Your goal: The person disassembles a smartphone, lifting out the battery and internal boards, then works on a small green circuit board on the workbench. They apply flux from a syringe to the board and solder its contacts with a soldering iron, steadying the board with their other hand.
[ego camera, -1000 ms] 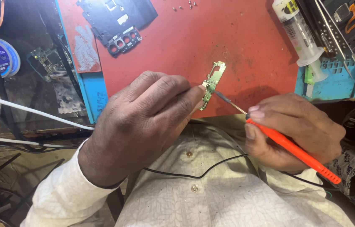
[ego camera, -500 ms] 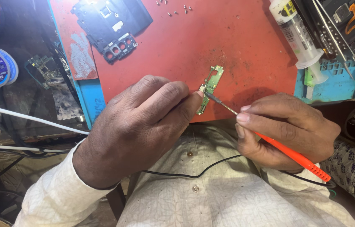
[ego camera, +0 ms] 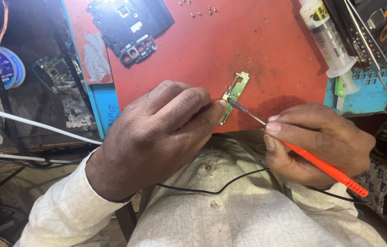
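Small green circuit board (ego camera: 235, 94) being pinched in left hand (ego camera: 156, 137) fingers, above red tabletop (ego camera: 257, 50) edge. Orange screwdriver (ego camera: 321, 167) being gripped by right hand (ego camera: 321, 142), tip touching board. Screws (ego camera: 198, 10) lying apart; black phone frame (ego camera: 129, 23) stripped. Board work judged unfinished.

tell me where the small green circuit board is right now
In the head view the small green circuit board sits just right of centre, pinched in the left hand over the red mat's near edge, with the tip of the right hand's orange-handled tool touching it.
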Motion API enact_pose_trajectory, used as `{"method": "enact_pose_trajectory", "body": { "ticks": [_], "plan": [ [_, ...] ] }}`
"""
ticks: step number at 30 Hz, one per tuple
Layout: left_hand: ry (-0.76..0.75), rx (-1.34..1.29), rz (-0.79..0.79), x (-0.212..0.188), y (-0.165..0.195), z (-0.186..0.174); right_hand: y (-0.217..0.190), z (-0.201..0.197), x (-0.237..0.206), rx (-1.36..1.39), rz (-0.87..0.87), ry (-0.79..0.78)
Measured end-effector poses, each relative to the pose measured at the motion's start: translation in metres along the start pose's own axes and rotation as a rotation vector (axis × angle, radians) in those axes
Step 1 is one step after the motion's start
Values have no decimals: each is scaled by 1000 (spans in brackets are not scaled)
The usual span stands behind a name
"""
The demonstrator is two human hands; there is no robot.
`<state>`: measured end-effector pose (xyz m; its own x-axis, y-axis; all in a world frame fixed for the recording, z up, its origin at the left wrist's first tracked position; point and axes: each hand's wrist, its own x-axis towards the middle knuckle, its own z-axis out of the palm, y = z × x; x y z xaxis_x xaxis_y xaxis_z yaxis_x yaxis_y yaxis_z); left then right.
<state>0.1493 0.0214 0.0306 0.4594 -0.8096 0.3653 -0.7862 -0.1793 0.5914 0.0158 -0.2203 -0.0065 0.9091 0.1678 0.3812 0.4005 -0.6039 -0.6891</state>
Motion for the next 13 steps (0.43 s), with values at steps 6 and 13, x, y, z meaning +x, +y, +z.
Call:
{"method": "enact_pose_trajectory", "body": {
  "ticks": [6, 13],
  "plan": [
    [11, -2, 17, -1, 0, 1, -2, -2, 0, -15, 4, -36],
    [0, -4, 5, -1, 0, 0, -2, 2, 1, -36, 1, 6]
  ]
}}
